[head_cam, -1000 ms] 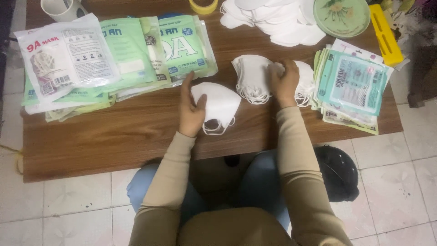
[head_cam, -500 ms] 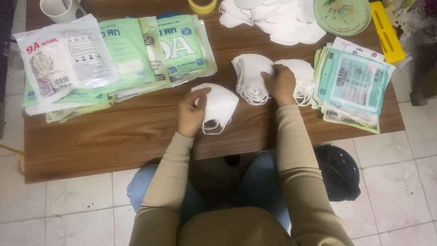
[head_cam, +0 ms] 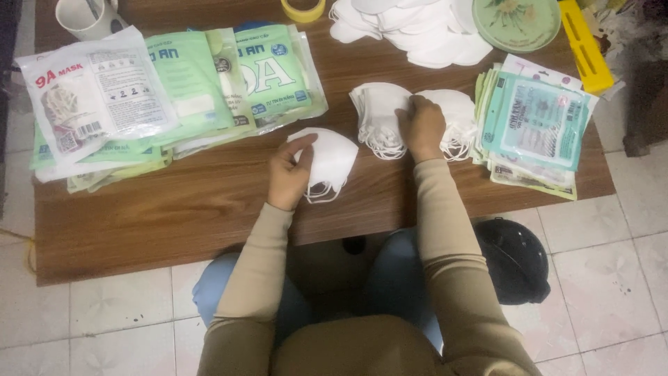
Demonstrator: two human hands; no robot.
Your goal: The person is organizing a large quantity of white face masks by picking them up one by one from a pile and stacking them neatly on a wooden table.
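The left hand point(head_cam: 289, 174) pinches a white mask point(head_cam: 332, 159) (folded flat) on the desk point(head_cam: 174, 209), left of the mask pile point(head_cam: 379, 118); the right hand point(head_cam: 424, 127) rests spread on that pile.

To my left on the wooden table point(head_cam: 209, 209) lies a fanned pile of flat mask packets. On top at the far left sits a clear-and-white packet point(head_cam: 94, 94) with red and black print and a small barcode label near its lower left corner. Overlapping beside it are pale green packets point(head_cam: 271, 73) with white lettering, and more green and yellowish ones peek out beneath. To my right, at the table's edge, is a second stack of teal packets point(head_cam: 536, 122), rectangular, with a pale printed panel, layered over green-edged ones.
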